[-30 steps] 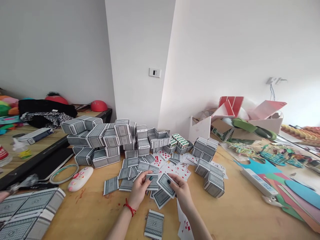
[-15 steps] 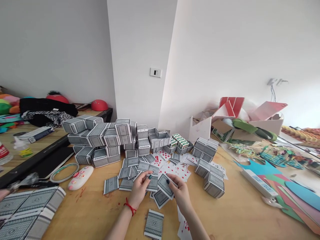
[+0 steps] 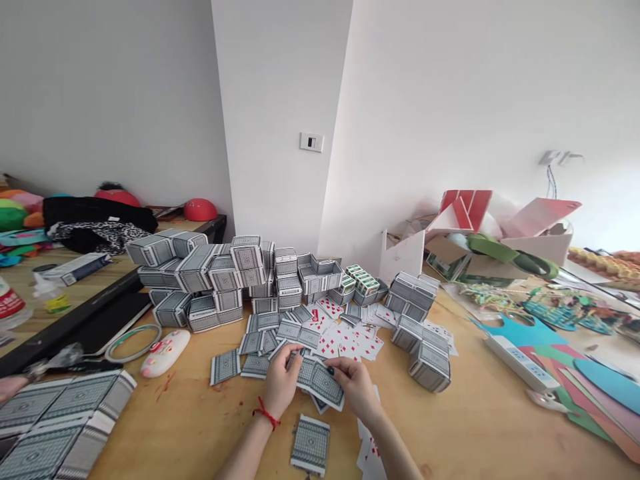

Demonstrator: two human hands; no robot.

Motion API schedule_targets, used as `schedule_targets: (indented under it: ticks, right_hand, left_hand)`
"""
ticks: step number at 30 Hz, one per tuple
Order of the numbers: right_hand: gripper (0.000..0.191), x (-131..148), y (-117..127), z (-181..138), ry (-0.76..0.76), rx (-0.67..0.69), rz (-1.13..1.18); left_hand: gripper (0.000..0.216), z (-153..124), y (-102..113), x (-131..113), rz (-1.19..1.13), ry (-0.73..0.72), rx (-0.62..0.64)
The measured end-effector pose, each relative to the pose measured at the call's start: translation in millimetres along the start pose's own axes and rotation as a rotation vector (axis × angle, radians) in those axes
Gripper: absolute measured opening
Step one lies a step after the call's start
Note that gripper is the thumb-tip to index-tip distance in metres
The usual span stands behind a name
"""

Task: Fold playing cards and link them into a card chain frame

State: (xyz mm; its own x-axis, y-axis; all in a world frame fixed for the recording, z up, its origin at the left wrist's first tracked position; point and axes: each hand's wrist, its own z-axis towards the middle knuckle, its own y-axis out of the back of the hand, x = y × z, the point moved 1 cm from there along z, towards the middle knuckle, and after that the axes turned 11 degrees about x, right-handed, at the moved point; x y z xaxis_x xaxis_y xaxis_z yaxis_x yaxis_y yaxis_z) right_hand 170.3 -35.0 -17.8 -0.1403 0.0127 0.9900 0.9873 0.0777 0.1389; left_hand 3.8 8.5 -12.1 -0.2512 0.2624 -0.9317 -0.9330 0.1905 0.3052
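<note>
My left hand (image 3: 285,380) pinches the left end of a grey-patterned playing card piece (image 3: 307,373) between thumb and fingers. In my right hand (image 3: 354,385), thumb and forefinger close on another playing card (image 3: 327,387), back side up, which overlaps the first one. Whether the two are joined I cannot tell. Below them another card lies partly hidden. A single folded card (image 3: 310,445) rests on the table between my forearms. Behind my hands spread several face-down folded cards (image 3: 295,331) and loose face-up red-suit cards (image 3: 345,341).
Blocks built of folded cards (image 3: 200,270) stack up at the back left. More card blocks stand at the right (image 3: 430,365) and front left (image 3: 75,407). Around them are a white mouse (image 3: 165,353), a power strip (image 3: 521,362) and coloured paper (image 3: 600,380). Another person's hand (image 3: 11,387) shows at far left.
My right hand has brought its card leftward and turned it, so it now overlaps the card in my left hand. The left hand has barely moved.
</note>
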Motion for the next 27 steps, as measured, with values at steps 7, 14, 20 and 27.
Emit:
schedule_targets:
  ticks: [7, 14, 20, 27]
  right_hand:
    - [0.033, 5.0, -3.4, -2.2, 0.009, -0.007, -0.008]
    - [0.044, 18.4, -10.8, -8.4, -0.088, 0.18, 0.095]
    - [0.046, 18.2, -18.7, -7.6, -0.076, 0.259, 0.112]
    - [0.042, 11.4, -23.2, -5.0, -0.059, 0.267, 0.149]
  left_hand:
    - [0.022, -1.7, -5.4, -2.2, 0.054, -0.02, 0.047]
    - [0.024, 0.2, -2.4, 6.4, 0.027, 0.023, -0.115]
    - [0.017, -5.4, -4.5, -6.4, 0.102, -0.039, -0.003]
    - [0.018, -6.1, -7.9, -10.6, 0.074, -0.014, 0.021]
